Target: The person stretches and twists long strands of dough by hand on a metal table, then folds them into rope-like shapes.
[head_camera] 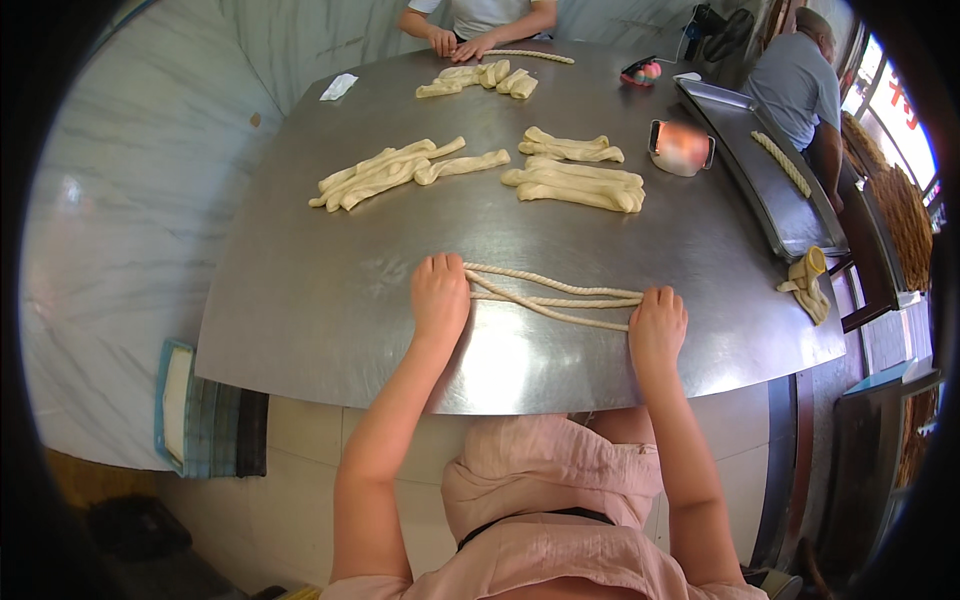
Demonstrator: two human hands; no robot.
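Three side-by-side lengths of thin twisted dough rope stretch across the near part of a steel table. Their left ends are in my left hand, its fingers closed over them. At the right ends, my right hand is closed in the same way. The lengths sag a little between the hands, and one crosses over another near the left. How the dough is joined inside each fist is hidden. Beyond my hands lie thick dough strips in a left pile and a right pile.
A co-worker's hands roll at a dough twist on the far edge, near more dough pieces. At right are a metal container, a tray holding a twist, and a cloth-like bag. Another person sits behind.
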